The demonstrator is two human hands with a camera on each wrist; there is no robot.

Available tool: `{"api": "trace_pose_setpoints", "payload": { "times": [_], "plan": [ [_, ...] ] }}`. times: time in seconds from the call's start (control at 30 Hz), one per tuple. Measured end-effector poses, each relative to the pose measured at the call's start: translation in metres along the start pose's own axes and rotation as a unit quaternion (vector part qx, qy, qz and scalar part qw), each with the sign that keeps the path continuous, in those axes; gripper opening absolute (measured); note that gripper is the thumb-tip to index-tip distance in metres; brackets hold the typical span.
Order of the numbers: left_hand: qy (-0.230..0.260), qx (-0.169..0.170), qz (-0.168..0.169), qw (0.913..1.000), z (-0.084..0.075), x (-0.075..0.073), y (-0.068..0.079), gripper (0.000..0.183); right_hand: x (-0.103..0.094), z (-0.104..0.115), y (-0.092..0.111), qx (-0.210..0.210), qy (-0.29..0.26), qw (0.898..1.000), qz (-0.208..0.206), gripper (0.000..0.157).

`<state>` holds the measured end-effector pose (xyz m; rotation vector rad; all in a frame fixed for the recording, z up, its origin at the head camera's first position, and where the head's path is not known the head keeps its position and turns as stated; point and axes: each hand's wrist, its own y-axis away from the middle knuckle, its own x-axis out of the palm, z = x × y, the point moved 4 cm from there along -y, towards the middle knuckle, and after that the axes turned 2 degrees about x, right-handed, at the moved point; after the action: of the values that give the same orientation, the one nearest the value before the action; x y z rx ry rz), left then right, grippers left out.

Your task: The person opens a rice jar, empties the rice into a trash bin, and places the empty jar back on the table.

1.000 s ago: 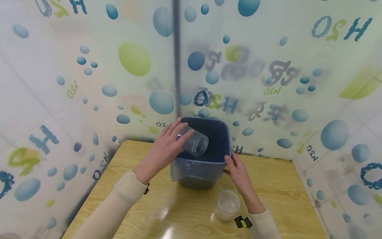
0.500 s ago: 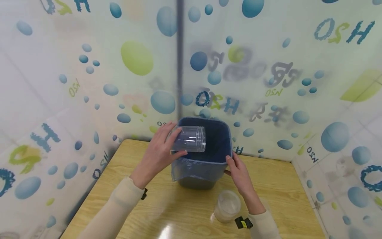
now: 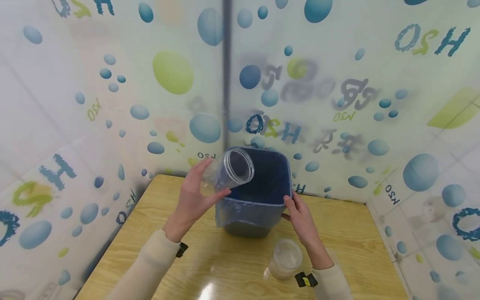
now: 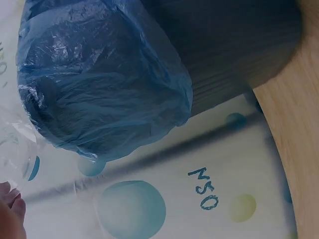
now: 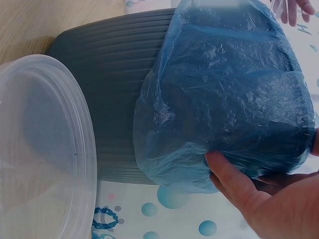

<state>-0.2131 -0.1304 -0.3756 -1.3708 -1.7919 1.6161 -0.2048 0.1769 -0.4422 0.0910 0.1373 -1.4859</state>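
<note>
My left hand [image 3: 189,198] holds a clear plastic jar [image 3: 233,167] over the left side of a trash can [image 3: 245,229] in the head view. The jar tilts with its open threaded mouth toward the upper right, and no lid shows on it. A thin blue bin liner [image 3: 243,212] folds down over the can's rim; its wrinkled outside fills much of the left wrist view. At the can's right front corner my right hand [image 3: 301,221] grips the rim and liner, thumb on the outside in the right wrist view. The can's bottom inside is hidden.
A translucent plastic tub [image 3: 286,259] stands on the wooden table [image 3: 210,262], in front of the can and close to my right wrist. A patterned curtain [image 3: 172,125] with blue and green dots rises behind the table and at both sides.
The jar has turned from mouth down over the can, through level, to mouth tipped upward, and moved slightly left with my left hand. My right hand stays on the rim.
</note>
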Motion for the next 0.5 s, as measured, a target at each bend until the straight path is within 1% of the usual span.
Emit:
{"api": "trace_pose_setpoints", "payload": {
  "times": [0.1,0.17,0.23,0.33,0.37,0.43,0.5],
  "plan": [
    [0.022,-0.045,-0.021,0.9985,0.003,-0.003,0.006,0.092,0.0,-0.001,0.0,0.004,-0.001,1.0,-0.001,0.055],
    [0.038,-0.078,-0.031,0.9957,0.007,-0.004,0.011,0.094,0.0,-0.001,0.0,0.004,-0.001,1.0,0.002,0.056],
    [0.059,-0.11,-0.043,0.9912,0.009,-0.007,0.015,0.097,0.0,-0.001,-0.001,0.006,-0.003,1.0,0.002,0.056],
    [0.086,-0.158,-0.062,0.9817,0.013,-0.012,0.022,0.103,0.0,-0.001,-0.002,0.005,-0.004,1.0,0.004,0.056],
    [0.094,-0.17,-0.067,0.9786,0.014,-0.013,0.024,0.105,0.0,-0.001,-0.002,0.004,-0.004,1.0,0.006,0.056],
    [0.109,-0.184,-0.076,0.974,0.017,-0.017,0.029,0.109,0.0,-0.001,-0.002,0.005,-0.005,1.0,0.007,0.056],
    [0.106,-0.186,-0.079,0.9736,0.02,-0.02,0.033,0.111,-0.001,-0.001,-0.002,0.006,-0.006,1.0,0.008,0.056]
  ]
}}
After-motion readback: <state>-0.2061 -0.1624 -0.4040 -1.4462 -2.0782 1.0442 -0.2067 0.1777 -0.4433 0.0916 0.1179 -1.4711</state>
